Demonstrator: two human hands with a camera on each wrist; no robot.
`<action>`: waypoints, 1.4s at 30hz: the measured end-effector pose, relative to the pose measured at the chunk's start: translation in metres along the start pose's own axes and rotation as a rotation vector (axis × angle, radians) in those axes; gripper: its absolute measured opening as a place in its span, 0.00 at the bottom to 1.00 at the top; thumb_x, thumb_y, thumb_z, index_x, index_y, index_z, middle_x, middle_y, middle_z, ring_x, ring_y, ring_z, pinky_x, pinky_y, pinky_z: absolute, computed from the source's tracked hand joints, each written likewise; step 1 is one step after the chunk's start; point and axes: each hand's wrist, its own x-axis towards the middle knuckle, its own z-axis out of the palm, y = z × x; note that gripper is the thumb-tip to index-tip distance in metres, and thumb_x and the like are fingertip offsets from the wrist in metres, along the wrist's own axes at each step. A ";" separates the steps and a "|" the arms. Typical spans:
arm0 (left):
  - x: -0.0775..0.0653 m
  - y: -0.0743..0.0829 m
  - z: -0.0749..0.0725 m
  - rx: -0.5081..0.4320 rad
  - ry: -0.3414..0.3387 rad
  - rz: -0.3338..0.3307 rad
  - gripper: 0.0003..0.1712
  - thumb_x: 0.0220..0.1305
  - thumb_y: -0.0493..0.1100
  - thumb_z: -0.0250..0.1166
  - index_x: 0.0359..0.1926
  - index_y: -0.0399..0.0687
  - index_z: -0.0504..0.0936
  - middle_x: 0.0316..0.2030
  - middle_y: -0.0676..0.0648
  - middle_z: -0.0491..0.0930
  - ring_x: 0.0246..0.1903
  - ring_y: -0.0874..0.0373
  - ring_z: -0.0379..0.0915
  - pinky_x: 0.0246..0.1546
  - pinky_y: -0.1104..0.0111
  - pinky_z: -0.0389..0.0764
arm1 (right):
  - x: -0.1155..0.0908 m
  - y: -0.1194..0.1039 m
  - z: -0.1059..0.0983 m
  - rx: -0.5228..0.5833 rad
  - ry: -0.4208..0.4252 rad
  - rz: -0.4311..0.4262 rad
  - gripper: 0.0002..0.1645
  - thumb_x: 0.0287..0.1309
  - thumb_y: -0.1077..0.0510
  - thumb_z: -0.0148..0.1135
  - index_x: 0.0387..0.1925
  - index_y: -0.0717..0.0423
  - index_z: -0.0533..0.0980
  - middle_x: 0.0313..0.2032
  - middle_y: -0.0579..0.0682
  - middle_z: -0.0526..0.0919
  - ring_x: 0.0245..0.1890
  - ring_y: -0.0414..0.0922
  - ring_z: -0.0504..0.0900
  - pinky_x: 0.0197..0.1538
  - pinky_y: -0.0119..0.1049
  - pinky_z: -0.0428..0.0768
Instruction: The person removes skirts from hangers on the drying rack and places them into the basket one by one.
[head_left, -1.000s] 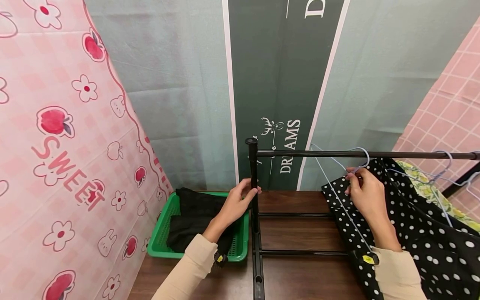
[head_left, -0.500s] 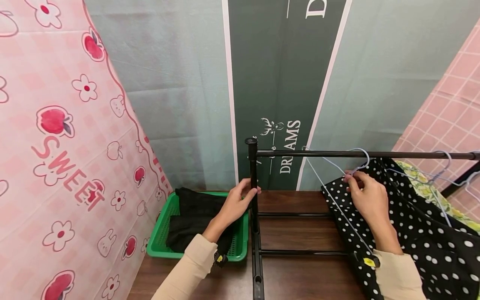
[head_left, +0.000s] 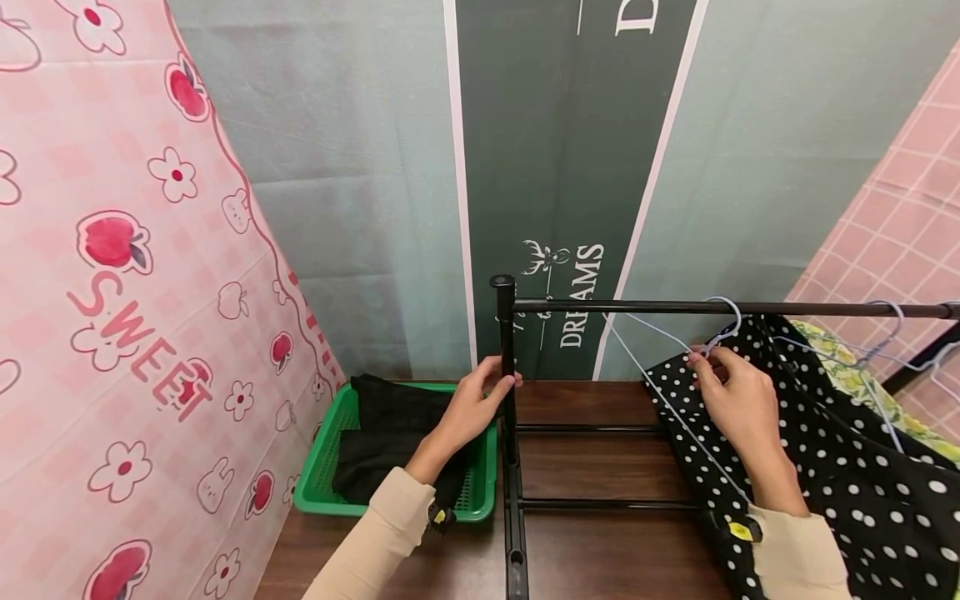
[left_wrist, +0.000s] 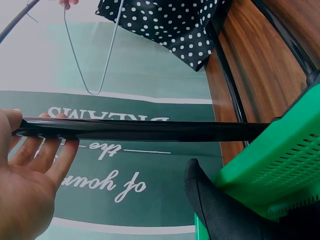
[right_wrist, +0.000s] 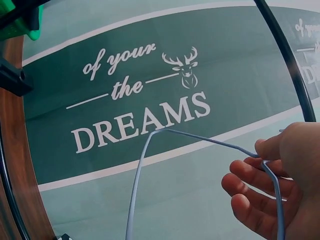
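In the head view my left hand holds the black upright post of a clothes rack. The left wrist view shows its fingers behind the post and the thumb at its end. My right hand pinches the neck of a thin lilac wire hanger, just under its hook. That hook sits over the black top rail; the hanger's frame slants toward the left, with no garment visible on it. Behind the right hand hangs a black garment with white polka dots.
A green plastic basket with folded black cloth stands left of the post on the wooden surface. Further right, another lilac hanger hangs near a yellow floral cloth. Two lower bars cross the rack.
The hanger's free left end has swung left and down a little as my right hand turns it. My left hand keeps its hold on the post.
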 end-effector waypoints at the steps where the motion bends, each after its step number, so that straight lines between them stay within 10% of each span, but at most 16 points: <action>1: 0.000 0.000 0.000 0.001 0.000 0.001 0.18 0.84 0.47 0.57 0.67 0.50 0.78 0.55 0.47 0.87 0.57 0.54 0.85 0.57 0.64 0.84 | -0.001 0.000 0.000 0.011 0.000 0.002 0.14 0.76 0.53 0.60 0.42 0.58 0.86 0.29 0.58 0.90 0.28 0.38 0.82 0.34 0.37 0.69; 5: -0.001 0.000 -0.001 0.005 0.001 0.006 0.18 0.84 0.47 0.57 0.67 0.50 0.77 0.54 0.47 0.87 0.56 0.54 0.85 0.57 0.64 0.84 | -0.005 -0.002 -0.004 0.049 -0.016 0.003 0.16 0.76 0.52 0.62 0.49 0.60 0.85 0.29 0.59 0.90 0.25 0.16 0.69 0.32 0.28 0.67; 13: -0.001 0.002 -0.001 0.009 -0.002 0.005 0.18 0.84 0.47 0.57 0.67 0.50 0.78 0.55 0.46 0.87 0.56 0.54 0.84 0.57 0.64 0.84 | -0.012 -0.001 -0.016 0.039 -0.068 -0.035 0.19 0.77 0.52 0.62 0.55 0.64 0.82 0.37 0.63 0.90 0.29 0.09 0.66 0.34 0.27 0.68; 20: -0.001 0.001 -0.001 0.013 0.002 0.012 0.18 0.84 0.47 0.57 0.67 0.50 0.77 0.54 0.46 0.87 0.56 0.53 0.85 0.57 0.63 0.84 | -0.015 0.000 -0.027 -0.025 -0.138 -0.080 0.24 0.78 0.49 0.61 0.60 0.65 0.80 0.45 0.65 0.89 0.35 0.21 0.74 0.40 0.39 0.72; 27: -0.001 -0.001 -0.001 0.013 0.002 0.019 0.18 0.84 0.47 0.57 0.67 0.50 0.77 0.54 0.46 0.87 0.56 0.53 0.85 0.57 0.64 0.84 | -0.019 -0.002 -0.042 -0.028 -0.141 -0.094 0.23 0.78 0.49 0.62 0.61 0.62 0.81 0.47 0.65 0.89 0.38 0.05 0.58 0.39 0.34 0.69; 42: 0.007 -0.002 0.003 0.000 0.013 0.008 0.17 0.84 0.47 0.57 0.67 0.50 0.77 0.54 0.45 0.87 0.57 0.46 0.85 0.58 0.64 0.84 | 0.007 0.026 -0.075 -0.098 -0.090 -0.022 0.25 0.79 0.48 0.58 0.62 0.65 0.80 0.47 0.71 0.87 0.34 0.09 0.59 0.39 0.45 0.68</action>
